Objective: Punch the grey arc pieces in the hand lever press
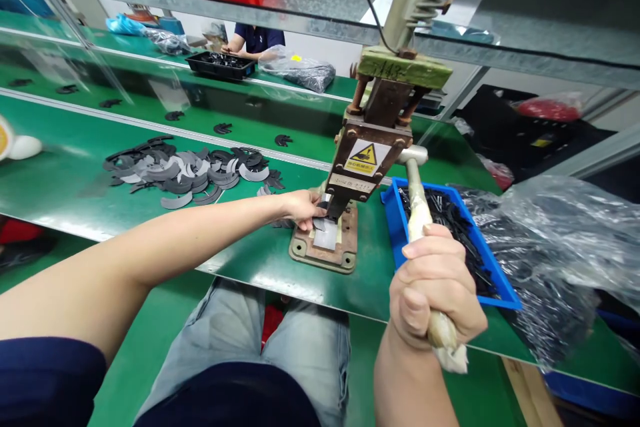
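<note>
My right hand point(435, 280) is wrapped round the pale taped lever point(416, 197) of a hand press point(373, 153). My left hand point(303, 209) is at the press base point(305, 260), its fingers closed on a small dark curved piece point(320, 220) beneath the ram. Fingers and ram hide part of that piece. A light metal plate point(326, 237) lies on the base just in front of it. Left of the press, a loose pile of black and grey curved pieces point(185, 170) spreads over the green table point(250, 263).
A blue bin point(395, 233) of black parts stands right of the press, beside crumpled clear plastic bags point(565, 240). Behind runs a green conveyor point(200, 117) with several spaced black parts. Across it a co-worker point(257, 40) sits by a black tray point(220, 72). A metal shelf edge point(310, 20) crosses above.
</note>
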The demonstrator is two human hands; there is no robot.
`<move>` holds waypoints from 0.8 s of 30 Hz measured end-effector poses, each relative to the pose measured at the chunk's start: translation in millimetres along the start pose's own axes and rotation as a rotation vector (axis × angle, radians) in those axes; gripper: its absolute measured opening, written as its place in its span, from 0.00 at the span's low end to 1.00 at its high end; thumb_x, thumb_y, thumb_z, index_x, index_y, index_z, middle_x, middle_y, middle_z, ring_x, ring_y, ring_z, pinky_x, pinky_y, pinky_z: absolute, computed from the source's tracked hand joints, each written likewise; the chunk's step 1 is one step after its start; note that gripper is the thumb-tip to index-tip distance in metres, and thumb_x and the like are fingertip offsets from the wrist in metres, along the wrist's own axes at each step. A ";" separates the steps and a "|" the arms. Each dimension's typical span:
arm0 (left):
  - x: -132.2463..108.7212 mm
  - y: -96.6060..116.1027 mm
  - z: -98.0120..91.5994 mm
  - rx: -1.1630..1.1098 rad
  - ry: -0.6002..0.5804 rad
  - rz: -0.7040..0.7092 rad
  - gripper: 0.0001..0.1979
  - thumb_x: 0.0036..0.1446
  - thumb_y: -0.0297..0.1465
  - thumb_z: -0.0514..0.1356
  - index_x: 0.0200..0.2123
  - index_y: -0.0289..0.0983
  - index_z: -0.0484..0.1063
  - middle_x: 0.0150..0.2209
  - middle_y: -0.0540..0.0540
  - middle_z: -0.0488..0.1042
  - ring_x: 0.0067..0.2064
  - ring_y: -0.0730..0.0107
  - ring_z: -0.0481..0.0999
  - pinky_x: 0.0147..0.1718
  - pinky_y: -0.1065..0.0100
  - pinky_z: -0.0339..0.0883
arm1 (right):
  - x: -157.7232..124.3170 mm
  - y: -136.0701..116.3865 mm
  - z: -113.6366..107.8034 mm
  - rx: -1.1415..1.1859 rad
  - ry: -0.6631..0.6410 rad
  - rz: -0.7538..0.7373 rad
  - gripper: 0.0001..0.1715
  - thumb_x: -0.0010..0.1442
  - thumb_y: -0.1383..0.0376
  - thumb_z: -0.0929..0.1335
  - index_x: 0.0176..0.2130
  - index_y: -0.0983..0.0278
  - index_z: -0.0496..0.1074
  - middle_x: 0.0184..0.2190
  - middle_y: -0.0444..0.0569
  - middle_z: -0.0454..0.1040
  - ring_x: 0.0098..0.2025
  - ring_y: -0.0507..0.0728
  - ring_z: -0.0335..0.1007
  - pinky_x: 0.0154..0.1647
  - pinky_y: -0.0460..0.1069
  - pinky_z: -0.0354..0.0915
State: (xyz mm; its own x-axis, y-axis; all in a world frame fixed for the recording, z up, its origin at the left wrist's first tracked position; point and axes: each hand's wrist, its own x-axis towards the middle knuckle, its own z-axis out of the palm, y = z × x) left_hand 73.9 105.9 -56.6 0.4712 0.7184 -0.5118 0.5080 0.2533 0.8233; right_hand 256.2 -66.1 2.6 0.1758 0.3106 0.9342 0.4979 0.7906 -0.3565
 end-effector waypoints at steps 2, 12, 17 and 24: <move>-2.5 2.9 0.3 0.078 0.012 0.055 0.09 0.61 0.33 0.67 0.42 0.38 0.73 0.18 0.52 0.74 0.18 0.69 0.75 0.19 0.74 0.68 | 1.3 1.7 -1.8 -0.004 -0.025 -0.024 0.20 0.60 0.59 0.71 0.20 0.60 0.66 0.20 0.38 0.69 0.31 0.52 0.73 0.54 0.66 0.73; -25.6 -35.0 -137.7 0.405 0.331 0.412 0.14 0.59 0.34 0.63 0.47 0.36 0.79 0.44 0.42 0.82 0.41 0.64 0.82 0.42 0.66 0.75 | 4.0 3.1 2.8 0.027 0.012 -0.039 0.19 0.57 0.61 0.73 0.19 0.60 0.66 0.20 0.40 0.70 0.30 0.56 0.72 0.51 0.69 0.71; -31.5 -88.5 -152.5 0.931 0.371 0.466 0.25 0.54 0.38 0.69 0.55 0.38 0.78 0.55 0.38 0.78 0.59 0.50 0.76 0.61 0.57 0.66 | 4.0 3.3 5.6 0.031 0.043 -0.048 0.19 0.58 0.61 0.73 0.20 0.59 0.66 0.20 0.40 0.70 0.30 0.56 0.72 0.52 0.69 0.71; -21.8 -100.9 -137.2 0.901 0.394 0.371 0.22 0.53 0.42 0.70 0.48 0.38 0.76 0.46 0.41 0.81 0.49 0.55 0.80 0.47 0.65 0.69 | 3.2 8.4 3.2 0.035 0.035 -0.064 0.18 0.55 0.63 0.73 0.19 0.59 0.67 0.19 0.41 0.70 0.28 0.58 0.71 0.49 0.69 0.70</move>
State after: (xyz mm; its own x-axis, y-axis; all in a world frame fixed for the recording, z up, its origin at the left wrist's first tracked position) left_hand -86.6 153.6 -94.9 0.5217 0.8530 -0.0155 0.8044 -0.4857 0.3422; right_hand 258.2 -56.8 2.6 0.1745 0.2401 0.9549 0.4795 0.8263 -0.2954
